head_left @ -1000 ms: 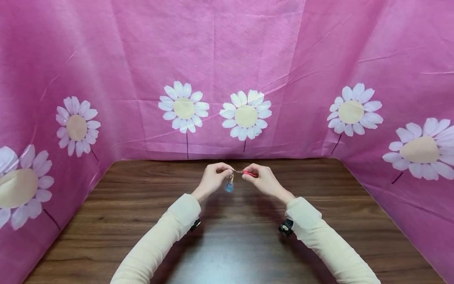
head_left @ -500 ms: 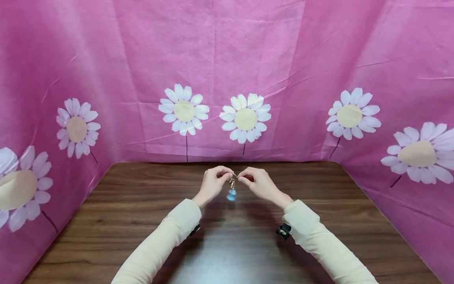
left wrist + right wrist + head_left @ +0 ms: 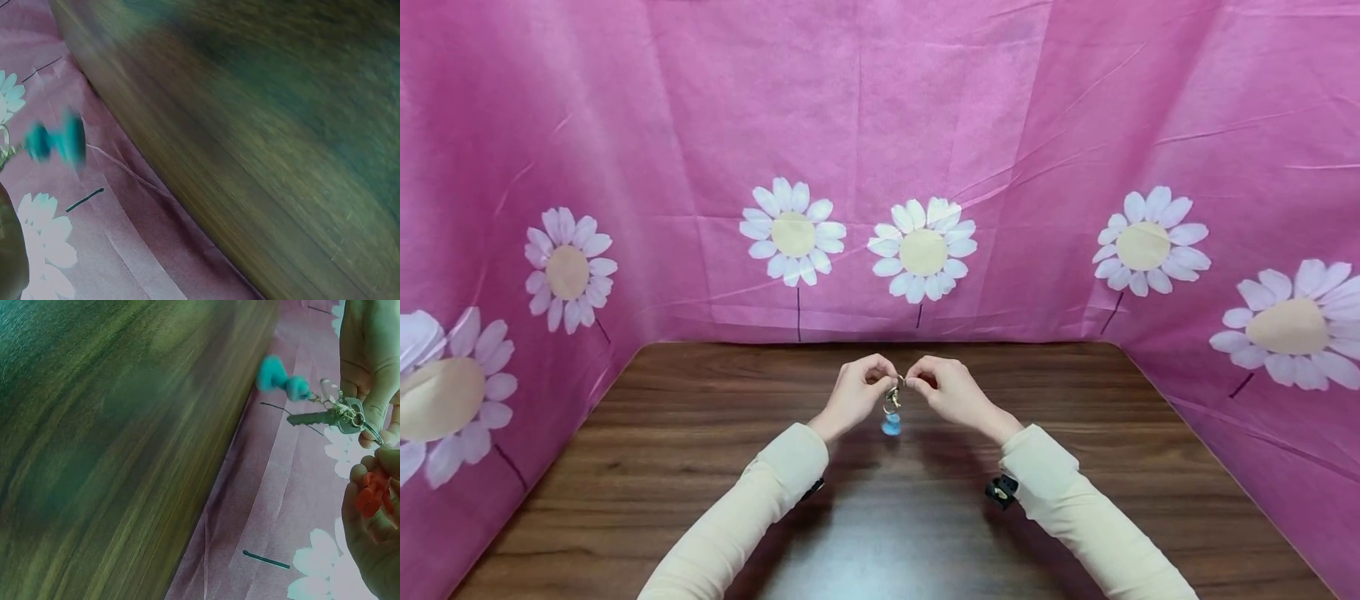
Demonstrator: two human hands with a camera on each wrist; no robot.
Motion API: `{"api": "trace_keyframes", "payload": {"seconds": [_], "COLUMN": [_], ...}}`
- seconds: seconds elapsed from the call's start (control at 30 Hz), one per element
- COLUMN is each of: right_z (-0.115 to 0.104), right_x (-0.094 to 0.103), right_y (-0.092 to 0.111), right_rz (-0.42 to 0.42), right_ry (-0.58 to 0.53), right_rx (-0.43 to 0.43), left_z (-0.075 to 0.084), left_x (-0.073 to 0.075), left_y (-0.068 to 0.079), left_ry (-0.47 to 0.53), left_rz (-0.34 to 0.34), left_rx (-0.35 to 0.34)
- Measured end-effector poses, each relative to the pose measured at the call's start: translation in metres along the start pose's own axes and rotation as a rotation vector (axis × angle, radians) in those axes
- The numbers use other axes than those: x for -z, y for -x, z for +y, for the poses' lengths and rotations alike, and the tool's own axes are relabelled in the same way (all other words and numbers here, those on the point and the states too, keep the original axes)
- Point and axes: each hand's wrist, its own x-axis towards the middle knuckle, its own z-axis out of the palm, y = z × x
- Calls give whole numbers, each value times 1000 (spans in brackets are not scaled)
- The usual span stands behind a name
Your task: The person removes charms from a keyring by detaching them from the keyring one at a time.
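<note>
**One thin metal ring (image 3: 375, 434) between your left hand (image 3: 856, 389) and your right hand (image 3: 952, 389)**

Nearest to you, your cream cloth sleeves (image 3: 1101, 521) come in from the near left and near right. A small black wrist device (image 3: 1002, 492) shows beneath the right cuff; another, mostly hidden, sits under the left. Between your forearms, a pale glare (image 3: 865, 546) lies on the dark brown wood-grain table (image 3: 647, 442).

Farther in, your two hands face each other near the middle, over the far part of the table. Your left hand is closed to a pinch, its thumb and fingertips at the left side of the ring. Your right hand is bent inward too: its thumb tip meets the other side of the ring, and its curled fingers hold a glossy red plastic piece (image 3: 373, 494).

Between your hands, beneath the ring, hang a grey metal key (image 3: 312, 417), some gold-coloured metal links (image 3: 892, 397) and, lowest, a teal charm of two rounded lumps (image 3: 891, 425). That charm is blurred in the left wrist view, where you see only a dark slice of your hand.

At the far edge of the table stands a bright pink cloth (image 3: 940, 92), wrapping left and right as well, printed with white daisies (image 3: 922, 252) that have cream centres and thin dark stems.
</note>
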Motion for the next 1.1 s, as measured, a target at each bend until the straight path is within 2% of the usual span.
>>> {"api": "trace_keyframes", "payload": {"seconds": [0.1,0.17,0.2,0.33,0.4,0.57,0.87,1.1], "right_z": [0,0,1,2,3,4,3,1], "right_x": [-1,-1,-2,-2,-3,-3,0,-2], "right_y": [1,2,3,5,5,5,3,1], "right_rz": [-9,-10,-9,-6,-11,-18,-23,-68], "right_ry": [1,10,14,26,30,34,28,11], "right_rx": [15,22,23,34,43,57,64,49], "left_z": [0,9,9,7,-4,-5,-2,-7], "left_x": [0,2,2,-1,-5,-5,-3,-3], "left_y": [2,4,5,4,3,3,2,3], "left_ry": [-24,-28,-21,-22,-40,-50,-30,-8], "left_rz": [-8,-29,-33,-59,-53,-45,-29,-58], "left_rx": [-12,4,11,42,33,9,19,37]}}
